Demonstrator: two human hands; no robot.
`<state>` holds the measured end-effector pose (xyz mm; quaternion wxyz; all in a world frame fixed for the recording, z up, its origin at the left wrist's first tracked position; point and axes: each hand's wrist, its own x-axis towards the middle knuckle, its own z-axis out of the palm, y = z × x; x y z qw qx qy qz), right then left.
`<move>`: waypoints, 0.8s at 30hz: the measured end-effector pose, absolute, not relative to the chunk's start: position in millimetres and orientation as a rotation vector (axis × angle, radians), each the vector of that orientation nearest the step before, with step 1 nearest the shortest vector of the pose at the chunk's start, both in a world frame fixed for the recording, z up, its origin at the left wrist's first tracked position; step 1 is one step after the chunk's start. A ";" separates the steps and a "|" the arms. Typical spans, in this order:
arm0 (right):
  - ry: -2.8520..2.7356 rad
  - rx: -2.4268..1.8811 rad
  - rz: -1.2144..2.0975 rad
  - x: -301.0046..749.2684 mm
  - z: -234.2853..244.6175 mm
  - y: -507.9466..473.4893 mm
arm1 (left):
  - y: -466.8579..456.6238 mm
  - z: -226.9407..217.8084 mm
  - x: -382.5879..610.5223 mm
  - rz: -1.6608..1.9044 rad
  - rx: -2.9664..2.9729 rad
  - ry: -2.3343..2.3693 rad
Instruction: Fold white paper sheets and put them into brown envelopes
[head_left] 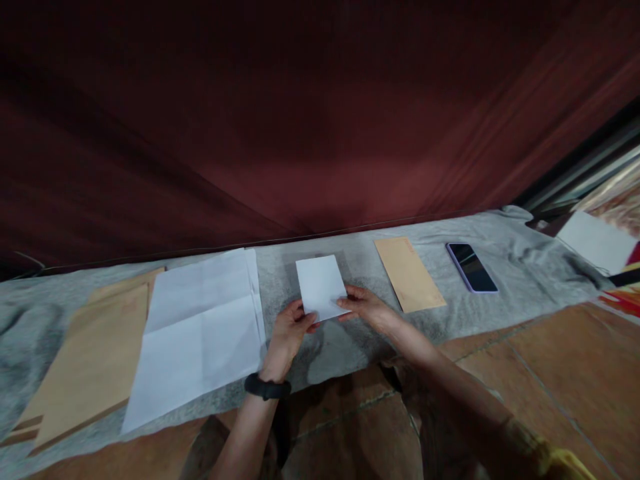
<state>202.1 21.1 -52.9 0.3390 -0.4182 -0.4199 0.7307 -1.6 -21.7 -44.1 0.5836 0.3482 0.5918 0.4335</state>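
A small white rectangle of paper (323, 283), perhaps folded, is held up in front of me over the grey cloth. My left hand (293, 327) pinches its lower left corner, thumb on top and fingers beneath. At the lower right edge my right hand (363, 307) grips it the same way. To the right of it a narrow brown envelope (409, 273) lies flat. Large creased white sheets (200, 333) lie to the left of my left hand, partly over big brown envelopes (95, 360).
A phone with a purple case (471, 267) lies right of the narrow envelope. The grey cloth (340, 347) runs along a dark red curtain (320, 133). Brown floor tiles (560, 373) lie in front. A white sheet (597, 241) and colourful printed items sit at the far right.
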 end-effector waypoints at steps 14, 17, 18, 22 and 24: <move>-0.864 -1.126 1.950 212.6 -48.9 28.6 | -27.1 -41.2 -17.7 0.903 1.042 1.342; -0.872 -1.081 1.994 214.5 -51.8 30.7 | -30.9 -39.4 -22.6 0.881 1.123 1.343; -0.886 -1.075 1.999 215.0 -53.4 31.3 | -31.7 -38.1 -24.8 0.878 1.145 1.355; -0.925 -1.091 1.967 216.8 -61.5 32.6 | -35.0 -27.6 -55.1 0.964 1.301 1.549; -0.939 -1.134 1.940 217.1 -65.5 32.9 | -41.8 -20.7 -91.5 1.082 1.399 1.862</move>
